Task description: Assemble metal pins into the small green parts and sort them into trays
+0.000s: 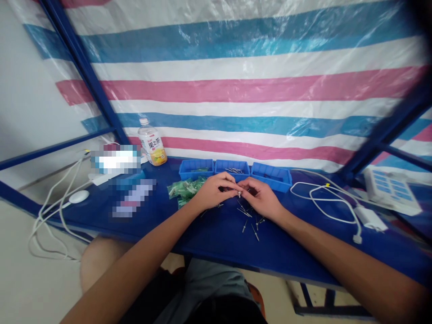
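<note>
Blue table [209, 234]: left hand [213, 192] and right hand [262, 199] meet at centre, fingertips of both pinched on one small metal pin [239, 194] just above the tabletop. Loose pins [244, 212] lie scattered below and near the right hand. Green packets [185, 187] sit beside the left hand. Three blue bins [272, 176] stand behind the hands, bottle [152, 145] far left.

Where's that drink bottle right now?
In the head view, the drink bottle stands back left on the blue table, by the striped tarp, left of the blue bins.
</note>
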Available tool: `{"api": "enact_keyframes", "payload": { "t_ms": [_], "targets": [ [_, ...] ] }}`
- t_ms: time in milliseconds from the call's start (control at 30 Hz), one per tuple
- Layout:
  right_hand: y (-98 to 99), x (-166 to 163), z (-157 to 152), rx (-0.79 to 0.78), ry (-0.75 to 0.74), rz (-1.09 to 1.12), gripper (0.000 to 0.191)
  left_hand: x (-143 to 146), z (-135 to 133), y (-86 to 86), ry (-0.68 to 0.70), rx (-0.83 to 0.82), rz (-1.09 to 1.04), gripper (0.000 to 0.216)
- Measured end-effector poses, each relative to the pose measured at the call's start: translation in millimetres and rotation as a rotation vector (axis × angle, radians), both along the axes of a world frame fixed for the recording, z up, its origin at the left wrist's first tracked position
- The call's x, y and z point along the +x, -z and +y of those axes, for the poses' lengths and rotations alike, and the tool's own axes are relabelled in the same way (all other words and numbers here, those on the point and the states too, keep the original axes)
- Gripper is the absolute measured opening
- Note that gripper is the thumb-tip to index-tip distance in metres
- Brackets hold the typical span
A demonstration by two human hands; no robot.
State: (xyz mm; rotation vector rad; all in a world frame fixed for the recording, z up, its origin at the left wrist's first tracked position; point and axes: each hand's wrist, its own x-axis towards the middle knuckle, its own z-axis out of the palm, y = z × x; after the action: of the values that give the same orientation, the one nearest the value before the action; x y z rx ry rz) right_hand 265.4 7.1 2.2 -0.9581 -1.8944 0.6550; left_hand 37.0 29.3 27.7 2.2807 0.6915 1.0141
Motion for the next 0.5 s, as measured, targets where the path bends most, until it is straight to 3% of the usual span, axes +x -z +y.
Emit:
{"api": "enact_keyframes", "payload": {
  "t_ms": [167,500],
  "targets": [
    [-1.3,1.0,0.4,0.007,-0.037,-0.007,0.02,0.9,-1.3,-1.5,-0.011,-0.004,0.008,0.018],
    [-5.0,-5.3,-7.2,0.014,-0.024,-0.037,0.027,5.1,-4.8,-2.2,-0.186,-0.01,-0.042,0.026]
  ]
}}
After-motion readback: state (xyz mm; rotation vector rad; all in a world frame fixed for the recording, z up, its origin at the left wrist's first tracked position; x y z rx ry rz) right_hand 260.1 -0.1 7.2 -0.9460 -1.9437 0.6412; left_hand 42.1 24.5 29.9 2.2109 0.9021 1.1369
